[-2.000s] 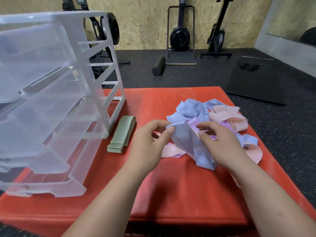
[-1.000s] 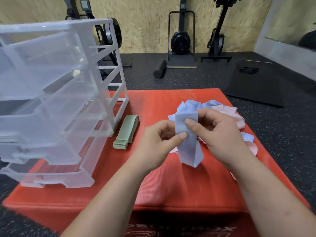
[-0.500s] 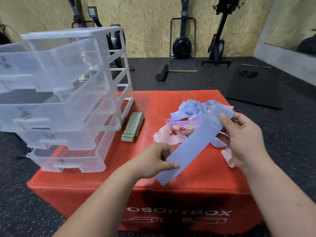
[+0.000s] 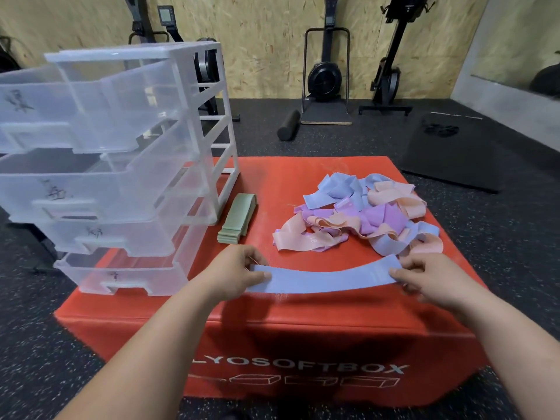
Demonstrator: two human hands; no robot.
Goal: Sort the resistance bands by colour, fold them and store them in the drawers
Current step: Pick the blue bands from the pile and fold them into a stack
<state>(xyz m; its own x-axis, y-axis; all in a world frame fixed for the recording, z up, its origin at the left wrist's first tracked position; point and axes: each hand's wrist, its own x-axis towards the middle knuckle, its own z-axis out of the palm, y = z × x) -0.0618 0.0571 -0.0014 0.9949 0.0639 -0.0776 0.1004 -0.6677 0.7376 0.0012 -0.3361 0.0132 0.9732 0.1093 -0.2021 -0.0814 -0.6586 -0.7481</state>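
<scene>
I held the pale blue flat fabric resistance band [image 4: 327, 275] at lower centre, my left hand [image 4: 233, 274] and right hand [image 4: 430, 280] pinching its ends; one slipping end could have skewed the fold.

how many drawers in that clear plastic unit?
4, stacked in the drawer unit: top drawer, second drawer, third drawer, bottom drawer, all pulled out.

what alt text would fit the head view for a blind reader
A left hand and right hand pinch the ends of a blue band, stretched flat over a red box. Behind lie a tangled pile of bands, folded green bands and clear drawers.
</scene>
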